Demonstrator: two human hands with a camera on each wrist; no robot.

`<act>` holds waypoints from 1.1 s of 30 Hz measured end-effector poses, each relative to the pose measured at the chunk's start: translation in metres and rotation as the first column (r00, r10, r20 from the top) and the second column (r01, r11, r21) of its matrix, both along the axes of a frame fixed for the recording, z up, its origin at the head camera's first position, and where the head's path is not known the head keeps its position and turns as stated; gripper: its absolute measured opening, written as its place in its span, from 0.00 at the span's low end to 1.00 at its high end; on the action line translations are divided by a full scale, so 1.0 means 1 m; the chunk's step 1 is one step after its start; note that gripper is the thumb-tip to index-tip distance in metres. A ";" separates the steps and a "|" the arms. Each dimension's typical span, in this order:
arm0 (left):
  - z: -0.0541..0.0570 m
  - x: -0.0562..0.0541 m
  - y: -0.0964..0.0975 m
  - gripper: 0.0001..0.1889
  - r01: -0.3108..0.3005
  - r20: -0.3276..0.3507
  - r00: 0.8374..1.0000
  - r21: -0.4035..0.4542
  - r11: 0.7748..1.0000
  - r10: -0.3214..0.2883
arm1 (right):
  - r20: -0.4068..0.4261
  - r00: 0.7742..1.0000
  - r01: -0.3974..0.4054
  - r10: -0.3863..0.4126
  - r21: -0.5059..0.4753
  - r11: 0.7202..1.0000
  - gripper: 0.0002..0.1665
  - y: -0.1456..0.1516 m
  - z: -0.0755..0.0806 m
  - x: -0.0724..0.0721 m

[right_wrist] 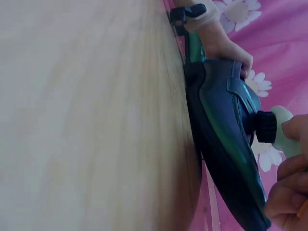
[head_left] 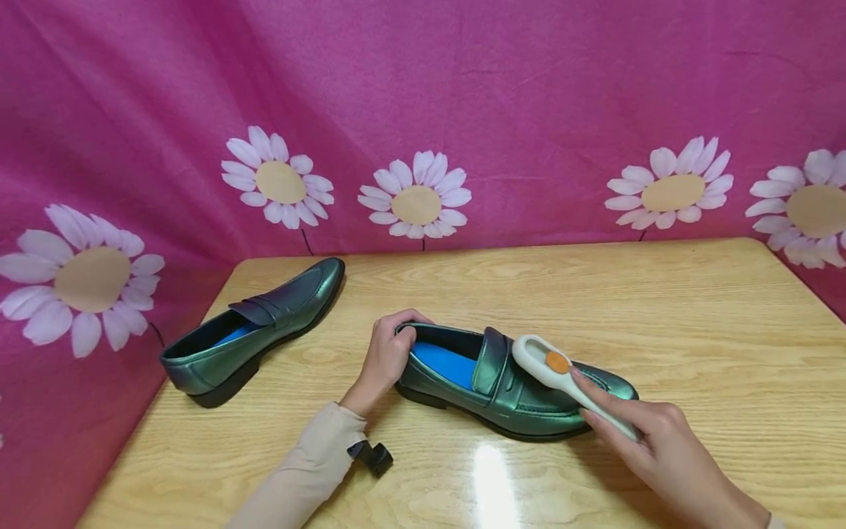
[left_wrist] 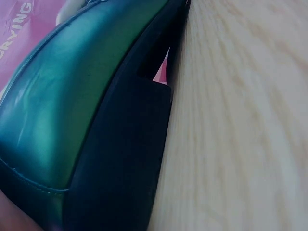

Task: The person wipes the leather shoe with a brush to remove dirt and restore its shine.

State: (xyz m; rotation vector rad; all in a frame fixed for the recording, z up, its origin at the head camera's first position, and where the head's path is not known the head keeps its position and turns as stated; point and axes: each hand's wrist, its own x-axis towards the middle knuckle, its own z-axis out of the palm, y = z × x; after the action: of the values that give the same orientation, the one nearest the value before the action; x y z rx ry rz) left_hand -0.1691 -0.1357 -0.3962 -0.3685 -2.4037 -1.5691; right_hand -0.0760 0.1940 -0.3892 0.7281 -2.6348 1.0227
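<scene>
A shiny green loafer (head_left: pixel 463 382) with a blue insole lies sole-down on the table, its toe pointing right. My left hand (head_left: pixel 388 356) grips the loafer's heel, thumb at the rim of the opening. In the left wrist view the loafer's side (left_wrist: pixel 53 106) and black heel fill the left half. My right hand (head_left: pixel 667 441) holds a white shoe brush (head_left: pixel 538 360) with an orange button by its handle. The brush's black bristles (right_wrist: pixel 264 127) meet the loafer's upper near the strap in the right wrist view.
A matching loafer (head_left: pixel 264 330) stands at the table's left side, toe toward the back. The wooden table (head_left: pixel 727 316) reaches a pink curtain (head_left: pixel 529 88) with daisies behind and at the sides. A black wrist strap device (head_left: pixel 371 458) sits on the left sleeve.
</scene>
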 end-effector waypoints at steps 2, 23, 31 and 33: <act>0.000 0.000 0.001 0.18 0.002 0.000 1.000 0.000 1.000 -0.002 | -0.015 0.999 0.030 -0.030 0.003 1.000 0.34 0.002 -0.001 -0.002; 0.001 -0.001 0.001 0.18 -0.007 0.008 1.000 0.007 1.000 0.007 | -0.016 0.991 -0.136 0.136 0.016 0.991 0.36 -0.005 -0.003 0.018; -0.001 0.000 0.001 0.18 -0.003 0.007 1.000 0.012 1.000 0.003 | 0.001 0.998 0.066 -0.066 -0.025 0.997 0.35 -0.002 -0.005 0.005; 0.000 0.000 0.001 0.18 -0.004 0.008 1.000 0.011 1.000 0.004 | 0.010 0.995 0.100 -0.100 -0.029 0.995 0.35 0.000 -0.006 0.002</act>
State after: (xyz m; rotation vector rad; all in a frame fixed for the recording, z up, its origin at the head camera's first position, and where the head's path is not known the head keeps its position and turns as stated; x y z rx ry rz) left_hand -0.1692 -0.1345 -0.3966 -0.3564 -2.3989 -1.5848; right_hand -0.0736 0.1937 -0.3953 0.5800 -2.6280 1.0364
